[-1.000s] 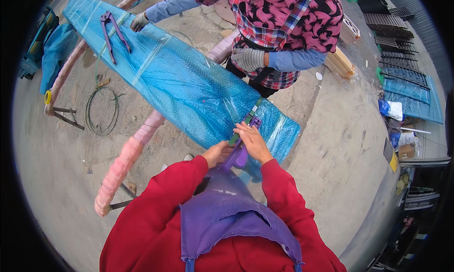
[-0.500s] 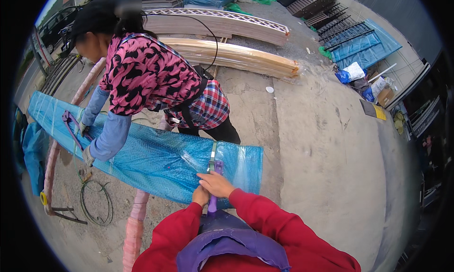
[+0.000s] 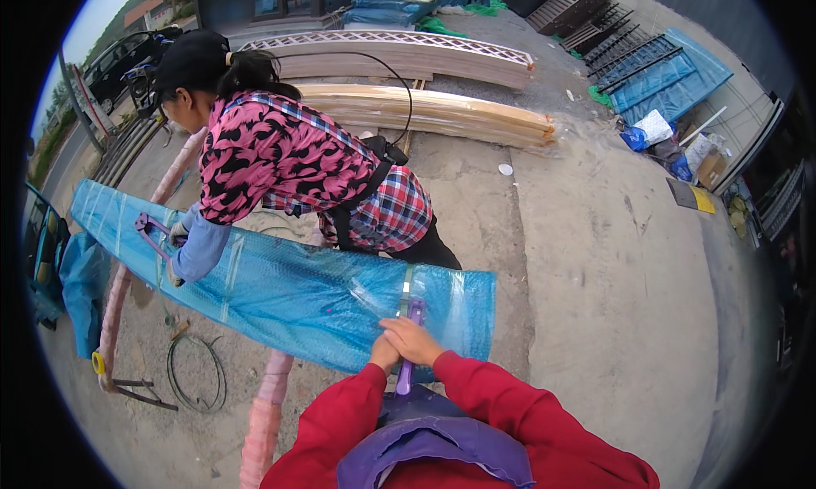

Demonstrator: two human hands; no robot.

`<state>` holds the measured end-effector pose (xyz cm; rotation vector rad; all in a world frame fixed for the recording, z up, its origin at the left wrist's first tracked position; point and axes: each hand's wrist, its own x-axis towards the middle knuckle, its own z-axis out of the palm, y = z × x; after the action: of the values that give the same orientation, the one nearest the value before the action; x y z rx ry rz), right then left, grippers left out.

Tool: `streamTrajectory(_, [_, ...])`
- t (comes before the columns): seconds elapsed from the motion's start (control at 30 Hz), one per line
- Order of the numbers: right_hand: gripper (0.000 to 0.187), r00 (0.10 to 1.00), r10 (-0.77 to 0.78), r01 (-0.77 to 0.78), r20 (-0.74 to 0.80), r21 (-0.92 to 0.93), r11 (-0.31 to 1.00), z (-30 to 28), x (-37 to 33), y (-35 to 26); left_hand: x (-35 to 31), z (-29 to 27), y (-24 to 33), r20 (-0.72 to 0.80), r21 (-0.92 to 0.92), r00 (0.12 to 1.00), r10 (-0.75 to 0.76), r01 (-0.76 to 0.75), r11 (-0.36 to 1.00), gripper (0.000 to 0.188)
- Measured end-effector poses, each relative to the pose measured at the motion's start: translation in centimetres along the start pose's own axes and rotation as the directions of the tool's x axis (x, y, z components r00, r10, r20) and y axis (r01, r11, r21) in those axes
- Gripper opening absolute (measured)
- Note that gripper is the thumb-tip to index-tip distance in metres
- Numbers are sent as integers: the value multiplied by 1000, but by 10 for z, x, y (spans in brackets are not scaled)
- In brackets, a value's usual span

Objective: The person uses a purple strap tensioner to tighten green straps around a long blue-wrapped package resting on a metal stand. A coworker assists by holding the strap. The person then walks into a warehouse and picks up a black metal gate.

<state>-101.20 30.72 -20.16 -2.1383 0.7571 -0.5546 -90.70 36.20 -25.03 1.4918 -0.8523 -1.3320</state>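
Observation:
A long bundle in blue bubble wrap [image 3: 297, 278] lies crosswise before me, with a green strap [image 3: 407, 283] round its near right end. On that strap sits a purple strapping tool [image 3: 415, 309], its handle pointing back at me. My right hand [image 3: 414, 341] is closed over the handle. Just left of it and touching it, my left hand [image 3: 385, 353] is closed on the same handle, its fingers partly hidden. Toward the bundle's far left end, a co-worker's gloved hands [image 3: 176, 234] grip another purple long-handled strapping tool [image 3: 153, 234].
The co-worker [image 3: 289, 162] leans over the bundle's far side. Pink-wrapped supports [image 3: 263, 412] run beneath it. A coil of green strap [image 3: 197, 374] lies on the ground at left. Behind are wrapped stacks of long boards [image 3: 425, 113]; black metal railings [image 3: 633, 64] lie at the far right.
The whole scene has shifted slightly right and down in view. My hands stay on the tool handle. The co-worker's hands and tool handles have come closer together.

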Motion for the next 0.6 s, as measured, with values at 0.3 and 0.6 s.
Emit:
streamTrajectory(0.3, [30,982,-183,187,-54,76,979,-13,-45,-72,-8,-28,-31,-54,312,999,-7,23,950,36])
streamTrajectory(0.6, [22,941,-336,337,43,-26,941,11,-59,-70,-30,-17,-51,-117,427,993,-19,68,902,41])
